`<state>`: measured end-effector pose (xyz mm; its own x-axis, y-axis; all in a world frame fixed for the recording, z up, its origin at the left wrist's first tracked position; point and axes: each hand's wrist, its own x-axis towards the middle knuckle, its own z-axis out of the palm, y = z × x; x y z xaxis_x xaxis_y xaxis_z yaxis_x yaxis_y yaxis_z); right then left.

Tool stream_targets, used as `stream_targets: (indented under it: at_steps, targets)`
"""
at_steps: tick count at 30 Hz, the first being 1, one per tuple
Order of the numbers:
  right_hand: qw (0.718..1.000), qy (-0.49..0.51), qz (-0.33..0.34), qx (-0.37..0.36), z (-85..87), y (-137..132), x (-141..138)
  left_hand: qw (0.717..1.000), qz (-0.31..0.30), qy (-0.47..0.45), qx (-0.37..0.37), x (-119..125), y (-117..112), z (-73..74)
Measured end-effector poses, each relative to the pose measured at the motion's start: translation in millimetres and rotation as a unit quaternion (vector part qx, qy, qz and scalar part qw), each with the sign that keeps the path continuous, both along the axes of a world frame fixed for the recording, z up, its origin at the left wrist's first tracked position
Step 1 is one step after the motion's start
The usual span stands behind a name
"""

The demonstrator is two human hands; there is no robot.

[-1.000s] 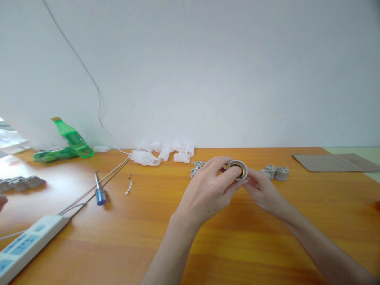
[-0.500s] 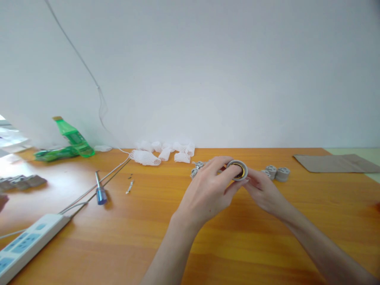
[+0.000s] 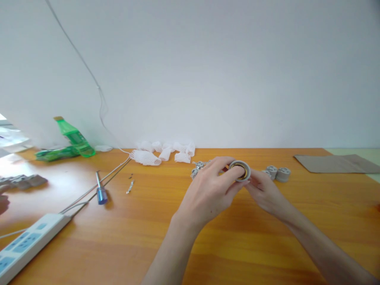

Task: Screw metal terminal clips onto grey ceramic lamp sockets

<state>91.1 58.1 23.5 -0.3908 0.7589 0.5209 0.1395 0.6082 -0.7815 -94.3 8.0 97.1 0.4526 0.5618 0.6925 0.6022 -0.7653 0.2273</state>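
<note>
Both hands are closed on a round grey lamp holder (image 3: 248, 171) with a brass-coloured lining, its opening tilted up toward me. One finger of my left hand (image 3: 209, 188) reaches into the opening, while the other fingers grip the outside wall. My right hand (image 3: 265, 194) pinches the holder from the right and behind; its fingertips are partly hidden. Behind my left hand lies a heap of small metal parts (image 3: 198, 168), partly covered. Several similar grey lamp holders (image 3: 283, 174) stand just past my right hand.
At left are a blue-handled screwdriver (image 3: 101, 194), a small metal strip (image 3: 130, 187), a power strip (image 3: 32, 241) and cables. White foam nets (image 3: 147, 157) and green bottles (image 3: 75, 138) lie by the wall. Cardboard (image 3: 335, 164) is at right. Another person's hand (image 3: 4, 201) shows near grey parts (image 3: 26, 181).
The lamp holder has shifted slightly right in my hands, and its opening is turned a little. At the left edge, the other person's hand has come further into view.
</note>
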Motion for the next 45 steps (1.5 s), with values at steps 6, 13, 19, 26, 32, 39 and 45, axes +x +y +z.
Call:
stream_targets:
  at_steps: [6, 13, 19, 26, 32, 39, 45]
  targets:
    - [1.0, -0.005, 0.0, -0.002, -0.1, 0.2, 0.6, 1.0, 0.0, -0.007, 0.006, -0.5, 0.1, -0.1]
    - [1.0, -0.007, 0.016, -0.01, 1.1, 0.2, 0.7, 1.0, 0.002, -0.005, 0.004, -1.0, -0.2, 0.2]
    - [1.0, -0.011, 0.003, 0.0, 0.4, 0.2, 1.1, 1.0, -0.001, 0.009, 0.001, -1.1, 0.7, -0.6]
    - [1.0, -0.009, 0.011, 0.004, 0.6, 0.1, 1.2, 0.999, 0.005, -0.004, 0.031, 0.0, 0.3, 1.6]
    - [1.0, -0.004, 0.012, -0.006, 1.6, -0.2, 0.1, 0.999, 0.009, 0.001, 0.03, -0.6, -1.5, 2.5]
    - [1.0, 0.0, 0.004, 0.003, 2.0, -0.6, 1.1, 0.999, 0.009, 0.006, 0.033, -1.7, 0.6, -0.2]
    - [1.0, -0.001, 0.003, 0.0, 2.0, -0.1, 1.0, 1.0, 0.003, 0.006, 0.025, -1.5, 0.0, -0.9]
